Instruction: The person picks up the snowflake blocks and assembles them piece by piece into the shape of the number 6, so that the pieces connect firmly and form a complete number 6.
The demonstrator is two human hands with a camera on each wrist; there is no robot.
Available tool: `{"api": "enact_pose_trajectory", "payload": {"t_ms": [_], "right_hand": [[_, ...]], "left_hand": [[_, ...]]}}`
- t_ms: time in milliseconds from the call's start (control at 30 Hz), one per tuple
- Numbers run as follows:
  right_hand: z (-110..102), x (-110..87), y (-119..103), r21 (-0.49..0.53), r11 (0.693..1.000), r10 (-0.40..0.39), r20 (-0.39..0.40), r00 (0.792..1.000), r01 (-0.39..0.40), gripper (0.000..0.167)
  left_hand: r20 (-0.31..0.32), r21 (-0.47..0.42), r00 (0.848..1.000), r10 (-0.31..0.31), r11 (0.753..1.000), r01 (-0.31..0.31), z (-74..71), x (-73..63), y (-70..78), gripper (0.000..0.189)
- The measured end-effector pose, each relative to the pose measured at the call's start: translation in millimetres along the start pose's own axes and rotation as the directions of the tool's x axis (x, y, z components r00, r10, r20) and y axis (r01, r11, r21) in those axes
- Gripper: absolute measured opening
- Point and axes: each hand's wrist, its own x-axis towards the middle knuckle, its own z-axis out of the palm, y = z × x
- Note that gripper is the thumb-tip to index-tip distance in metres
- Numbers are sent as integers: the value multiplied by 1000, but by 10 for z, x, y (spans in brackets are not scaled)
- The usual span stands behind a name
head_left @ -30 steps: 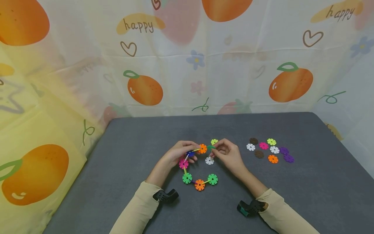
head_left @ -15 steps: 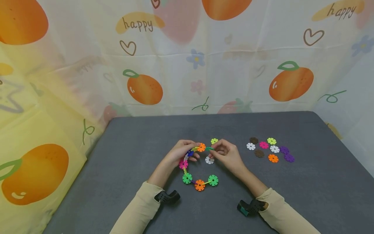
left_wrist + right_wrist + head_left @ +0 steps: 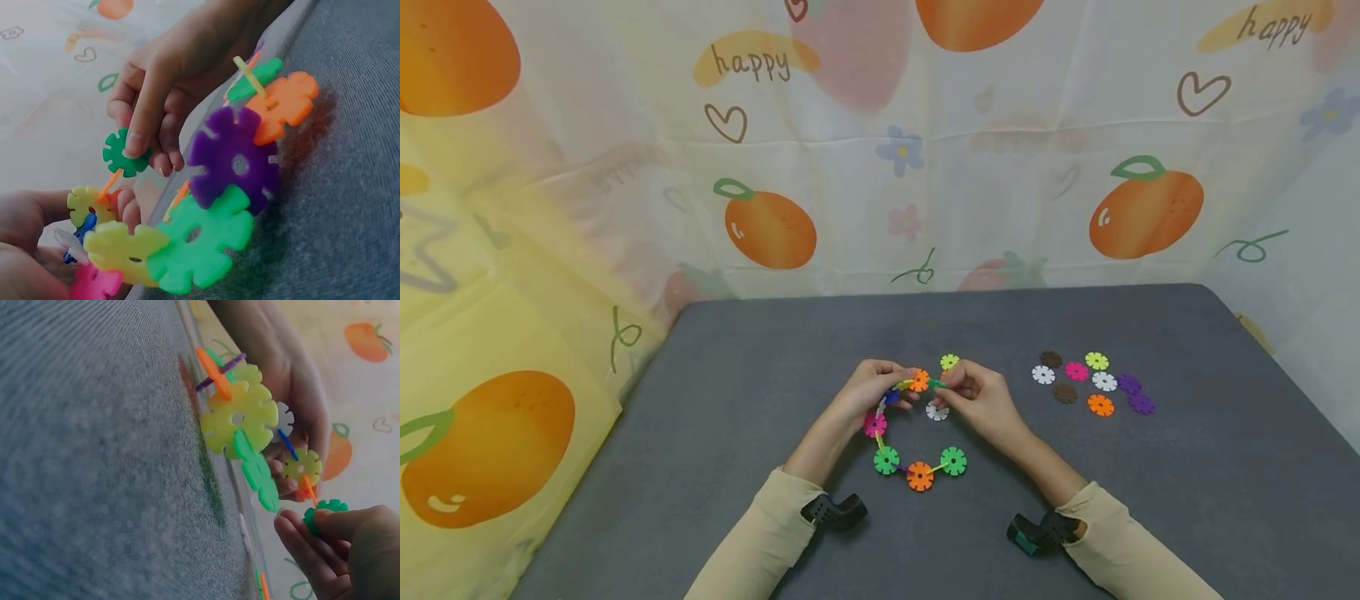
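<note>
A chain of notched plastic snowflake discs curves between the two hands in the head view. My left hand grips its upper end, thumb by an orange disc and the yellow disc. Between thumb and fingers, my right hand pinches a dark green disc, which meets the orange disc's edge. From the left hand the chain runs down through blue, white and pink discs to a green disc at its free end. The purple disc shows large in the left wrist view.
A loose white disc and a yellow disc lie near the right hand. Further right, several loose discs are scattered, among them orange, purple and brown. The dark grey table meets a printed curtain behind.
My left hand and the lower chain have shifted slightly right. The dark green disc has turned more edge-on against the orange disc, while my right hand has barely moved.
</note>
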Motion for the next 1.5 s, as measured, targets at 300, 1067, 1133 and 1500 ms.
{"api": "enact_pose_trajectory", "payload": {"t_ms": [300, 1067, 1133, 1500], "right_hand": [[16, 21, -62, -11, 1000, -26, -8, 1000, 26, 8], [-22, 31, -12, -466, 870, 207, 46, 977, -163, 23], [-21, 30, -13, -499, 851, 230, 77, 970, -162, 29], [-70, 33, -14, -503, 843, 285, 120, 951, -190, 27]], "left_hand": [[24, 10, 1000, 18, 1000, -18, 3, 12, -8, 26], [102, -11, 992, -74, 997, 75, -131, 52, -47, 36], [105, -9, 991, -83, 996, 84, -141, 58, -56, 36], [103, -16, 986, -131, 991, 133, -160, 83, -66, 39]]}}
